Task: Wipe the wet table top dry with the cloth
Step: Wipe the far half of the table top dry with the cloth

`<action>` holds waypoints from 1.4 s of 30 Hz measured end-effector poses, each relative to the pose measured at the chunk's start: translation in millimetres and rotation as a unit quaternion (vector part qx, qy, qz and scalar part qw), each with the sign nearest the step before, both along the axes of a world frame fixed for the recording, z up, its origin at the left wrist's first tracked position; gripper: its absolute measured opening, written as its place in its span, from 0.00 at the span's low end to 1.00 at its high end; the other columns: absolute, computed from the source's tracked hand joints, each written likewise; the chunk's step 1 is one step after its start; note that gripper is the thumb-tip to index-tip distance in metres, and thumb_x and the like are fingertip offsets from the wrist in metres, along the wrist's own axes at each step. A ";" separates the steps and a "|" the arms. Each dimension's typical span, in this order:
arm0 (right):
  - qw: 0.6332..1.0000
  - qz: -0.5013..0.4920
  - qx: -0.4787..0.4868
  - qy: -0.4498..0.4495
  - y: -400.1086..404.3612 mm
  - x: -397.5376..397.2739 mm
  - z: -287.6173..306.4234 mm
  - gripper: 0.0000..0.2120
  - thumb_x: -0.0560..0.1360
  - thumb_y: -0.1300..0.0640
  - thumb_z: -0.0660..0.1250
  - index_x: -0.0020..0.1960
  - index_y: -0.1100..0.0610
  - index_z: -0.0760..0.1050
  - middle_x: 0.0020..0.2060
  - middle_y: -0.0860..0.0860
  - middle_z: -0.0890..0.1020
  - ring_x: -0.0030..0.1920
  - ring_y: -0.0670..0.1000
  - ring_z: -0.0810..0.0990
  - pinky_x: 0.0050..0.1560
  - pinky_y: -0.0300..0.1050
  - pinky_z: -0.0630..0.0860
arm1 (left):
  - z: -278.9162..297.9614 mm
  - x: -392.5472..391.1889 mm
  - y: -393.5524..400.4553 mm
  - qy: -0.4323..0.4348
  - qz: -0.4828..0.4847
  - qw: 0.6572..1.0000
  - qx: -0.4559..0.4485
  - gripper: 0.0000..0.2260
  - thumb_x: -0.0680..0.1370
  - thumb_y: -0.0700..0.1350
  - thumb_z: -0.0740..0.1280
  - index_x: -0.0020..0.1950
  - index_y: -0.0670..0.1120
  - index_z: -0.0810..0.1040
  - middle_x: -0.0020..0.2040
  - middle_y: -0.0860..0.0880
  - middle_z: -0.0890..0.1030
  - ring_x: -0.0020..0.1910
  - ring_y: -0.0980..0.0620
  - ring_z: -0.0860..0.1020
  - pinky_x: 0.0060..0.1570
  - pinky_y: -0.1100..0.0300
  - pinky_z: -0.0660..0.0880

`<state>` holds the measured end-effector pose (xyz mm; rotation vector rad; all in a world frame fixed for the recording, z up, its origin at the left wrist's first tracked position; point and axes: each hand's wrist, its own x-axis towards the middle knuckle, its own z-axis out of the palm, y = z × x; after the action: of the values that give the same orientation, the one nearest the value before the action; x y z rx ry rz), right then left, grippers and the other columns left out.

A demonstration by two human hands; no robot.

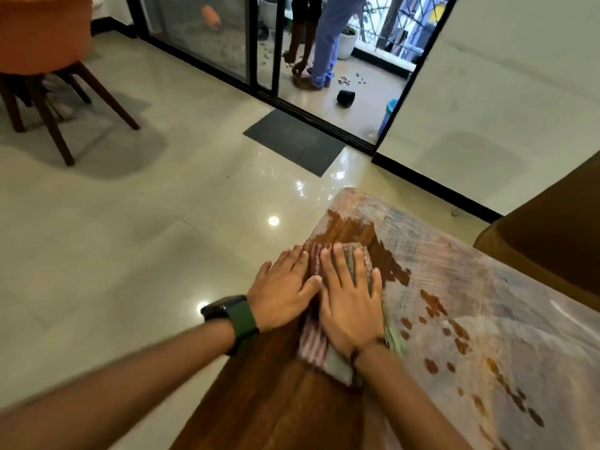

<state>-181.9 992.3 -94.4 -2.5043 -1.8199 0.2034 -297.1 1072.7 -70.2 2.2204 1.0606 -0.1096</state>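
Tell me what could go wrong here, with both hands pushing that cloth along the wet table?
Both hands, left and right, press flat on the striped cloth near the table top's left edge. A push leftward might send water onto the glossy floor, making it slippery. The cloth is small against the wide wet film to the right, so it may soak through and only smear. The left hand's watch could get wet.

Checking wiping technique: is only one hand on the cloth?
No, both the left hand and the right hand press flat on the cloth on the table.
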 end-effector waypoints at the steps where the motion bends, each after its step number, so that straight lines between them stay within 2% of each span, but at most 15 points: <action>1: 1.000 0.021 0.019 0.001 -12.4 -10.0 -2.3 0.28 0.77 0.41 0.37 0.76 0.48 0.46 0.76 0.49 0.52 0.76 0.55 0.49 0.72 0.57 0.45 | 3.7 -7.9 9.2 -0.003 -0.024 1.000 -0.011 0.26 0.81 0.56 0.47 0.76 0.47 0.47 0.77 0.50 0.46 0.75 0.52 0.46 0.73 0.51 0.45; 3: 0.997 0.061 0.036 0.003 -29.6 -18.6 -5.8 0.26 0.80 0.43 0.40 0.76 0.47 0.49 0.73 0.48 0.60 0.74 0.54 0.56 0.68 0.58 0.53 | 6.2 -20.9 18.8 -0.017 -0.053 0.998 -0.034 0.25 0.81 0.56 0.48 0.75 0.48 0.49 0.77 0.51 0.47 0.75 0.54 0.47 0.73 0.54 0.46; 6: 0.996 0.093 0.019 0.007 -27.8 -6.0 -3.2 0.26 0.80 0.43 0.42 0.76 0.46 0.49 0.74 0.47 0.59 0.74 0.52 0.54 0.68 0.57 0.52 | -1.8 -26.4 10.7 -0.056 -0.063 0.996 -0.042 0.26 0.81 0.55 0.50 0.75 0.49 0.47 0.77 0.52 0.45 0.74 0.57 0.44 0.73 0.57 0.45; 8: 0.995 0.101 0.010 -0.007 -14.3 6.9 -1.8 0.28 0.77 0.41 0.41 0.76 0.44 0.45 0.76 0.45 0.51 0.76 0.53 0.47 0.71 0.55 0.46 | -9.9 -20.0 2.9 -0.100 -0.032 0.994 -0.027 0.26 0.81 0.55 0.51 0.75 0.50 0.45 0.77 0.53 0.44 0.74 0.59 0.43 0.74 0.54 0.44; 11: 0.998 0.069 -0.015 0.003 16.2 32.7 -0.3 0.29 0.69 0.38 0.27 0.70 0.39 0.28 0.72 0.42 0.32 0.74 0.49 0.31 0.73 0.52 0.32 | -11.6 8.1 -0.7 -0.167 0.050 0.984 -0.028 0.26 0.81 0.55 0.50 0.75 0.51 0.45 0.77 0.54 0.45 0.74 0.59 0.43 0.74 0.55 0.43; 13: 0.999 0.034 -0.028 -0.010 39.8 52.3 -0.2 0.27 0.72 0.38 0.27 0.69 0.40 0.27 0.72 0.43 0.32 0.73 0.49 0.31 0.73 0.55 0.34 | -8.9 37.6 -0.5 -0.179 0.096 0.979 -0.017 0.26 0.80 0.56 0.49 0.76 0.51 0.45 0.77 0.54 0.47 0.74 0.57 0.44 0.72 0.53 0.41; 15: 0.999 0.012 -0.046 -0.017 61.8 70.3 -0.6 0.25 0.80 0.42 0.37 0.72 0.43 0.30 0.75 0.45 0.35 0.74 0.52 0.33 0.74 0.57 0.37 | -5.6 65.1 3.3 -0.215 0.147 0.965 -0.008 0.27 0.80 0.58 0.48 0.76 0.50 0.46 0.77 0.51 0.52 0.75 0.55 0.49 0.72 0.51 0.41; 19: 0.999 0.017 -0.046 0.006 62.0 69.8 3.1 0.25 0.81 0.43 0.41 0.74 0.43 0.34 0.72 0.43 0.33 0.74 0.52 0.33 0.73 0.57 0.35 | -8.5 84.9 1.6 -0.305 0.288 0.908 0.016 0.28 0.78 0.57 0.50 0.75 0.48 0.48 0.74 0.47 0.62 0.71 0.50 0.61 0.71 0.49 0.57; 22: 0.994 0.109 0.014 -0.013 27.2 41.1 -2.8 0.25 0.79 0.41 0.37 0.73 0.43 0.33 0.73 0.44 0.39 0.75 0.52 0.37 0.73 0.56 0.35 | -10.1 79.1 -1.7 -0.430 0.380 0.818 -0.033 0.25 0.78 0.54 0.53 0.74 0.51 0.52 0.75 0.50 0.59 0.71 0.55 0.60 0.65 0.63 0.60; 24: 0.990 0.139 0.036 0.002 15.4 34.2 -2.8 0.24 0.79 0.40 0.37 0.73 0.42 0.37 0.74 0.43 0.44 0.75 0.50 0.40 0.72 0.55 0.39 | -11.6 77.6 1.5 -0.465 0.404 0.787 -0.050 0.23 0.80 0.50 0.55 0.74 0.52 0.53 0.75 0.51 0.59 0.69 0.60 0.59 0.59 0.72 0.59; 27: 0.989 0.148 -0.011 0.027 40.6 57.0 -3.2 0.26 0.73 0.38 0.31 0.71 0.37 0.32 0.72 0.39 0.35 0.73 0.46 0.30 0.73 0.54 0.33 | -15.6 80.4 3.5 -0.460 0.384 0.800 -0.032 0.27 0.75 0.55 0.53 0.74 0.51 0.54 0.74 0.51 0.59 0.66 0.63 0.58 0.61 0.69 0.59; 29: 0.994 0.112 0.000 0.011 71.1 80.0 -0.6 0.29 0.71 0.37 0.30 0.72 0.37 0.35 0.74 0.41 0.37 0.74 0.47 0.33 0.74 0.55 0.36 | -18.7 81.7 2.4 -0.440 0.370 0.818 -0.005 0.29 0.74 0.56 0.51 0.74 0.50 0.54 0.74 0.51 0.59 0.66 0.63 0.57 0.62 0.65 0.59; 33: 1.000 0.019 -0.009 0.018 122.0 115.3 2.0 0.25 0.81 0.44 0.43 0.76 0.42 0.42 0.76 0.45 0.43 0.76 0.48 0.39 0.74 0.55 0.38 | -21.6 87.2 6.1 -0.389 0.334 0.858 0.036 0.29 0.74 0.57 0.49 0.74 0.49 0.53 0.75 0.50 0.58 0.71 0.58 0.56 0.69 0.59 0.57; 38: 1.000 0.015 -0.010 0.026 103.0 98.0 0.0 0.26 0.81 0.46 0.44 0.75 0.44 0.37 0.76 0.45 0.38 0.75 0.51 0.35 0.74 0.57 0.37 | -21.7 94.7 10.6 -0.315 0.283 0.903 0.071 0.34 0.71 0.65 0.41 0.74 0.50 0.51 0.75 0.49 0.59 0.72 0.53 0.58 0.71 0.49 0.56; 42: 0.995 0.091 -0.012 0.028 37.5 59.1 8.0 0.29 0.69 0.37 0.30 0.68 0.41 0.27 0.69 0.41 0.30 0.72 0.47 0.28 0.73 0.54 0.32 | -21.2 109.7 23.9 -0.284 0.266 0.919 0.069 0.36 0.70 0.66 0.38 0.74 0.49 0.52 0.74 0.49 0.61 0.73 0.52 0.58 0.72 0.51 0.51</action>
<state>-122.8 1029.8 -86.5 -2.3208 -2.0335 0.2996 -187.4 1096.6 -91.5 1.8128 1.2990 0.8179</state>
